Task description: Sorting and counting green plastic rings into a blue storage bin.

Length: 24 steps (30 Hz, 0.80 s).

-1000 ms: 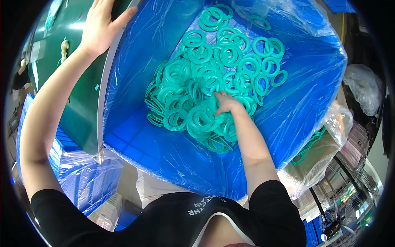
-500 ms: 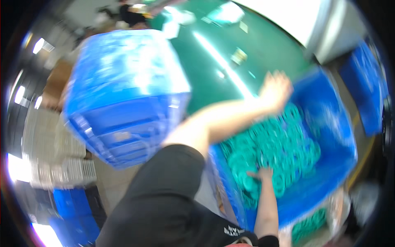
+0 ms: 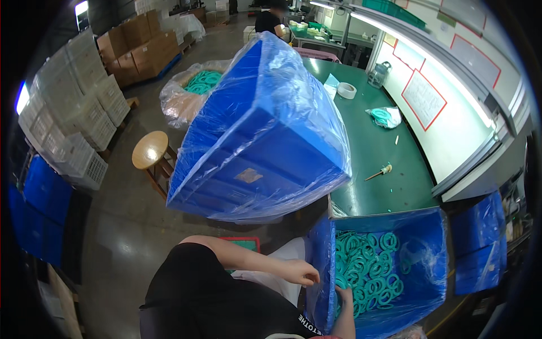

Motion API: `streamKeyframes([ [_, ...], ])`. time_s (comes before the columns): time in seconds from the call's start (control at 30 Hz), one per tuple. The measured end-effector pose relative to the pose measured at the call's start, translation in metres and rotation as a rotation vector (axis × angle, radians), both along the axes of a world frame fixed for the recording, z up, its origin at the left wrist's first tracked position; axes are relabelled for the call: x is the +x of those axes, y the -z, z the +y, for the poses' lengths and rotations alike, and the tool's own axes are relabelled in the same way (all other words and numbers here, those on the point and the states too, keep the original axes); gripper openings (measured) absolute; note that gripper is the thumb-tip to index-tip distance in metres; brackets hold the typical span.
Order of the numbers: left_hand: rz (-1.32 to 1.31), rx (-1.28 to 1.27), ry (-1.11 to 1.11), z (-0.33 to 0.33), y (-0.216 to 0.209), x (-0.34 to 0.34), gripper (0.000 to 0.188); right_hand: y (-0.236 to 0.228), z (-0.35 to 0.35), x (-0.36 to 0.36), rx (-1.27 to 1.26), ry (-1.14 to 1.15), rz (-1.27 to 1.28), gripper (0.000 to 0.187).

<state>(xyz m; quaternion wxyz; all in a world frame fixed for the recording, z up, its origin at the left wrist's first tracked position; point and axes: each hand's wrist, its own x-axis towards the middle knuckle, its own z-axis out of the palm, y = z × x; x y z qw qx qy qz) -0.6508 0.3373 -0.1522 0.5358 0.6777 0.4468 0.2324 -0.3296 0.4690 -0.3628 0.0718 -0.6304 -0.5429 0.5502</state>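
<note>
Dozens of green rings (image 3: 367, 265) lie in a loose heap in an open, film-lined blue bin (image 3: 427, 248), thickest along its left edge and thinning toward the right, with bare blue wall beyond. The right hand (image 3: 344, 296) reaches into the bin just inside that left edge, at the margin of the heap; its fingers are bent among the nearest rings, but whether they pinch one I cannot tell. The left hand (image 3: 303, 273) is just outside the same edge, fingers loosely curled, nothing visible in them, though the palm side is hidden. The bin's far edge meets the near edge of a green table (image 3: 367, 198). Toward the table's near right part lies a thin tool with a pale handle (image 3: 386, 169); farther off are a bag with green contents (image 3: 384, 117), a white tape roll (image 3: 346, 90) and, near the far right corner, a clear jug (image 3: 379, 74). A big film-wrapped blue crate (image 3: 265, 158) hides much of the table's left edge and blocks the view that way. Beyond it stand a round wooden stool (image 3: 151, 148) and a plastic-lined carton (image 3: 178, 101) of more rings; another blue container (image 3: 480, 243) is right of the bin.
</note>
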Motion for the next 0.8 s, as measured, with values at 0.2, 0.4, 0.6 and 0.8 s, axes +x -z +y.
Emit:
streamKeyframes([
  [0.2, -0.108, 0.018, 0.124, -0.027, -0.005, 0.015, 0.028, -0.004, -0.003, -0.006, 0.411, -0.014, -0.434, 0.062],
  [0.4, -0.15, 0.007, 0.084, -0.031, -0.012, 0.007, 0.028, -0.072, -0.008, 0.039, 0.558, 0.765, 0.561, 0.047],
  [0.6, -0.434, -0.108, -0.034, 0.016, 0.005, 0.076, 0.048, -0.133, -0.065, 0.089, 0.24, 1.341, 1.086, 0.033],
  [0.8, -0.393, -0.483, -0.078, 0.053, -0.021, 0.162, 0.057, -0.16, -0.109, 0.056, 0.244, 1.275, 1.221, 0.03],
])
